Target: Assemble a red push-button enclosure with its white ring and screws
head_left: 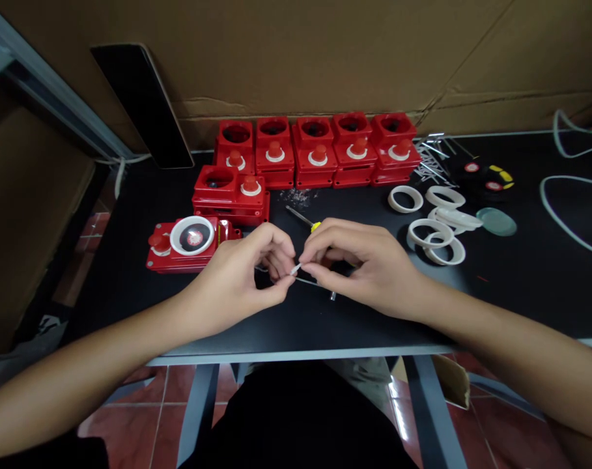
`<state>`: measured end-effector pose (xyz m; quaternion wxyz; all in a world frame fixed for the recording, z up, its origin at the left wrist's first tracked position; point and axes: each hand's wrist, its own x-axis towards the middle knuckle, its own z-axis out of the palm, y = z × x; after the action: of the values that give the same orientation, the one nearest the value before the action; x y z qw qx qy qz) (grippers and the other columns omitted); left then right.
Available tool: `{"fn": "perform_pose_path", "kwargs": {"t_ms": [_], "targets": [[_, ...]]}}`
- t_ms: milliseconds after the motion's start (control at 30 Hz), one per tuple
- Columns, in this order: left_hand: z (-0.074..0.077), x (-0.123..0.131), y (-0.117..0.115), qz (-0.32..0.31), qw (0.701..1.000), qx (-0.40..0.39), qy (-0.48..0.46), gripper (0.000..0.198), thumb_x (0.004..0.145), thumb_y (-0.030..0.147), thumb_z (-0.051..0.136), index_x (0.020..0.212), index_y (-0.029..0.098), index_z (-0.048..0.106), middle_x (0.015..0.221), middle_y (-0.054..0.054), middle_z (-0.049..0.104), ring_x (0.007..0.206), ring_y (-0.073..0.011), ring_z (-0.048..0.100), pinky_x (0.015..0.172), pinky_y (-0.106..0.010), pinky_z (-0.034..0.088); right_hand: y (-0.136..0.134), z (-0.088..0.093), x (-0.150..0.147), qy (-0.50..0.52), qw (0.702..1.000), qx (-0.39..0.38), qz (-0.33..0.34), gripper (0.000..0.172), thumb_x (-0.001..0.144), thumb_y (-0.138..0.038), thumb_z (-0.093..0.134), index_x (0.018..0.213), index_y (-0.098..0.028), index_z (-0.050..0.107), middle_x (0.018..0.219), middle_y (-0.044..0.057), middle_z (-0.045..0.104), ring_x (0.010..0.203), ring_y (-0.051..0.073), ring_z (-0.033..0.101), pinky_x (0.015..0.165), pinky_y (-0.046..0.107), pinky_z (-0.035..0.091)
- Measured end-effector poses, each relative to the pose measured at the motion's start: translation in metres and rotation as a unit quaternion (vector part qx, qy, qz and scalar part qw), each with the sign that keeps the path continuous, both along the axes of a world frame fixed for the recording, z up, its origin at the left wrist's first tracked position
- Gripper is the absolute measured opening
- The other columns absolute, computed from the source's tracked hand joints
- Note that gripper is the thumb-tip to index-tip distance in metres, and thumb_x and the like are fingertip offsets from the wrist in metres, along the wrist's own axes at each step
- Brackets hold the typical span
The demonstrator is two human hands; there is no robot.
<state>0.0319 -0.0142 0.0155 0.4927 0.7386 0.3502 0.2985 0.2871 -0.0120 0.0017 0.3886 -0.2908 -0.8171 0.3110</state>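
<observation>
Over the front middle of the table, my left hand (pixel 256 267) and my right hand (pixel 359 264) meet fingertip to fingertip. Both pinch a small white piece (pixel 296 268), too small to name. A thin pale rod (pixel 307 282) runs from the left fingertips under my right hand; a short metal end (pixel 333 296) shows just below that hand. Behind my right fingers lies a screwdriver (pixel 299 216) with a yellow handle, partly covered. To the left of my left hand is a red housing (pixel 178 264) with a white ring (pixel 192 236) around a dark round face.
Several red housings with round openings (pixel 318 153) line the back of the black table (pixel 256 339). At right are loose white rings (pixel 404 199), clear discs (pixel 497 222), silver pins (pixel 430 163) and dark round faces (pixel 486 182). A black panel (pixel 142 104) leans against the cardboard wall.
</observation>
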Motion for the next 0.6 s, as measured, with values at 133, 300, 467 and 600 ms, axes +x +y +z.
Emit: {"fn": "perform_pose_path", "kwargs": {"t_ms": [133,300,467,600], "targets": [[-0.001,-0.0005,0.0023,-0.003,0.999,0.028,0.022,0.019,0.099,0.012,0.075,0.113,0.023,0.068,0.097,0.004,0.077,0.085,-0.011,0.075,0.082,-0.025,0.061,0.0003,-0.0011,-0.0001,-0.026,0.994,0.107,-0.026,0.02,0.1,-0.002,0.071,0.113,-0.017,0.074,0.1,0.003,0.073,0.078,0.008,0.067,0.072,0.021,0.06],[-0.0002,-0.0014,0.0038,-0.014,0.994,0.089,0.057,0.018,0.098,0.007,0.072,0.108,0.022,0.072,0.094,0.004,0.077,0.084,-0.0108,0.074,0.08,-0.023,0.058,-0.0012,-0.0026,-0.0025,-0.049,0.98,0.188,-0.031,0.023,0.098,0.0,0.066,0.115,-0.013,0.075,0.102,0.007,0.073,0.08,0.01,0.066,0.07,0.022,0.058],[0.0032,-0.0006,0.0055,-0.016,0.987,0.138,0.087,0.014,0.099,0.007,0.071,0.101,0.02,0.075,0.093,0.003,0.076,0.081,-0.0107,0.072,0.074,-0.022,0.056,-0.0018,-0.002,-0.0014,-0.055,0.976,0.203,-0.053,0.022,0.1,-0.002,0.067,0.116,-0.016,0.075,0.099,0.005,0.07,0.076,0.01,0.065,0.068,0.024,0.057],[0.0053,-0.0007,0.0051,-0.015,0.983,0.152,0.101,0.013,0.099,0.009,0.07,0.101,0.02,0.076,0.093,0.001,0.077,0.081,-0.0126,0.072,0.074,-0.024,0.056,-0.0027,-0.001,-0.0016,-0.046,0.981,0.18,-0.061,0.022,0.099,-0.004,0.066,0.114,-0.018,0.075,0.099,0.004,0.069,0.074,0.011,0.066,0.066,0.026,0.057]]}}
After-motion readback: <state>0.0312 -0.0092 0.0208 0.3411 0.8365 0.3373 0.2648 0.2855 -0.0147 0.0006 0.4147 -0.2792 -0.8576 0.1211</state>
